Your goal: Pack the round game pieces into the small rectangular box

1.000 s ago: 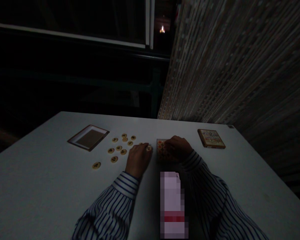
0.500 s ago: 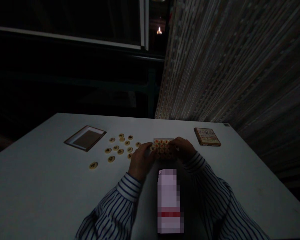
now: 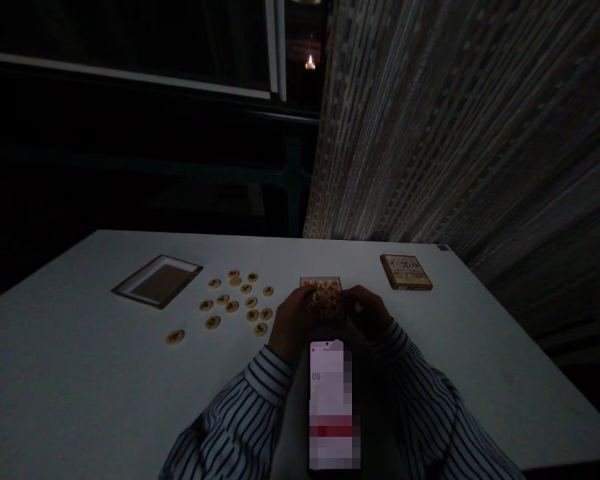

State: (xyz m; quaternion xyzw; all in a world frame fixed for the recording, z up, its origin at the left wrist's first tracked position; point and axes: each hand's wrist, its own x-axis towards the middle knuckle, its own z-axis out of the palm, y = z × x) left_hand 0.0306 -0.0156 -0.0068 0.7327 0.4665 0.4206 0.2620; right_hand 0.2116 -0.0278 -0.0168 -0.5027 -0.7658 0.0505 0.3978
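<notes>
- Xiangqi pieces (image 3: 232, 307), 15 loose on the white table (image 3: 80, 373), lie left of the hands; 14 form a spread-out group, and 1 sits apart toward the near left. Most show dark characters; 1 near the far side of the group looks plain.
- Transparent box (image 3: 321, 279) stands at the middle of the table, between the hands, holding rows of red-marked discs.
- Left hand (image 3: 293, 321) curls at the box's left side, its fingertips beside a dark-marked disc (image 3: 317, 298) over the red ones; whether it pinches that disc, I cannot tell.
- Right hand (image 3: 369, 311) is bent, fingertips at the box's right edge; its grip is too dark to tell.
- Smartphone (image 3: 329, 400) with a lit screen, partly pixelated, lies nearer than the box, between 2 striped sleeves (image 3: 240, 407).
- Shallow open tray (image 3: 167, 280) with a brown inside lies beyond the loose group, to the left.
- Flat printed case (image 3: 407, 271) lies right of the right hand.
- String curtain (image 3: 405, 133) hangs behind the table's right side.
</notes>
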